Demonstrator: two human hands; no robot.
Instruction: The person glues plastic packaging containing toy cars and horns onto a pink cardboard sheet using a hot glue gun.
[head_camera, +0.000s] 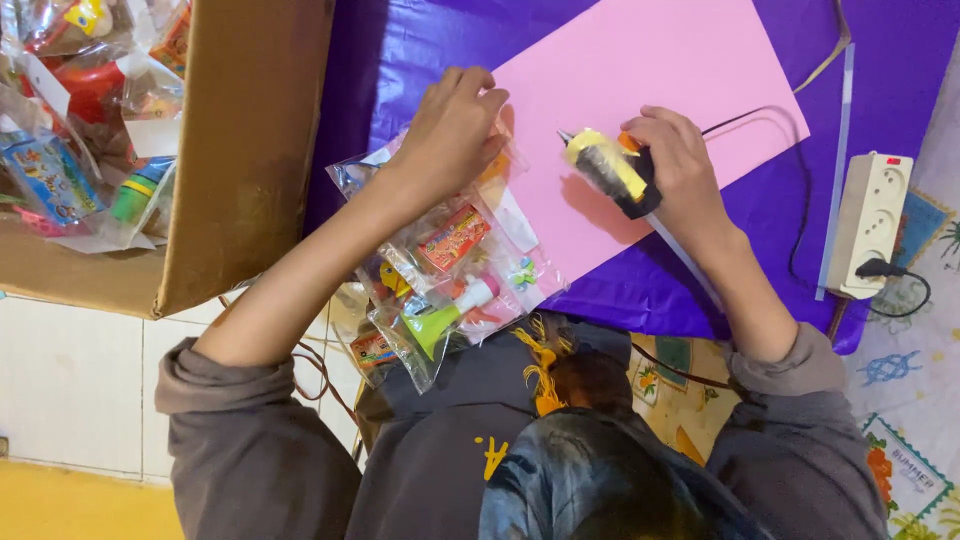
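Nearest the camera sits the person's own head of dark hair (590, 480), above grey sleeves pushed up at both forearms. Just beyond it, a heap of clear plastic toy packets (450, 275) lies on the near edge of the purple sheet (420, 50), one packet showing a green-and-white toy and another a small red card. The left hand (450, 130) rests on top of the far end of this heap, its fingers curled down and pressing on a packet right at the edge of the pink paper (640, 90); whether the fingers actually pinch the plastic or only press it flat is hard to tell from this angle. The right hand (680, 165) is closed around the black handle of a yellow-and-black glue gun (608, 165), its grip clamped on the tool, with the metal nozzle pointing toward the left hand and hovering low over the pink paper. A thin black cord runs from the gun across the paper toward a white power strip (868, 225) lying at the right, well apart from both hands. An open cardboard box (245, 150) full of more bagged toys stands to the left, just beside the left forearm.
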